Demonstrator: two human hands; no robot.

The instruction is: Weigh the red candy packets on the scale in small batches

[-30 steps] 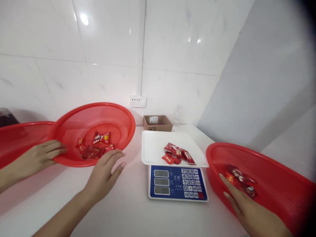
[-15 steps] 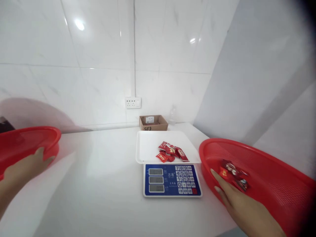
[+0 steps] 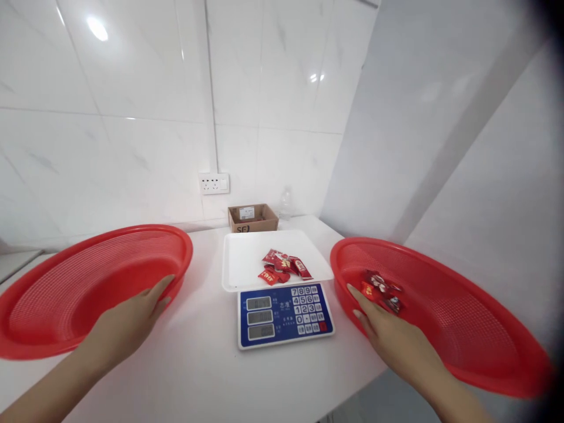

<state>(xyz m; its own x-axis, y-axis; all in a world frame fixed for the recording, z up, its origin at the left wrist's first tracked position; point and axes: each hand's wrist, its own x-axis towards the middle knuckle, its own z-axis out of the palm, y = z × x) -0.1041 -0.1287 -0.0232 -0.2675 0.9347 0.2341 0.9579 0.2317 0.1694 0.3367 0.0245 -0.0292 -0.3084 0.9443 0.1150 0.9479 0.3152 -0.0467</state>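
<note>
On the left, my left hand (image 3: 132, 314) is closed over the near rim of a red plastic basket (image 3: 170, 232), thumb inside. No contents show in that basket. My right hand (image 3: 388, 329) grips the near left rim of a second red basket (image 3: 476, 335), which holds several small wrapped packets (image 3: 382, 289). Between the baskets stands a blue-and-white digital scale (image 3: 286, 315). Several red wrapped packets (image 3: 282, 265) lie in a heap on its white tray (image 3: 242, 255). The right basket's left rim sits close beside the tray.
Behind the scale are a small open cardboard box (image 3: 253, 218) and a clear plastic bottle (image 3: 286, 203). A wall socket (image 3: 214, 183) is above them. The white table (image 3: 207, 364) ends at its right edge, and the right basket overhangs it.
The left basket has come in to the right with my left hand on its rim, closer to the scale. My view has turned rightward. My right hand stays on its basket.
</note>
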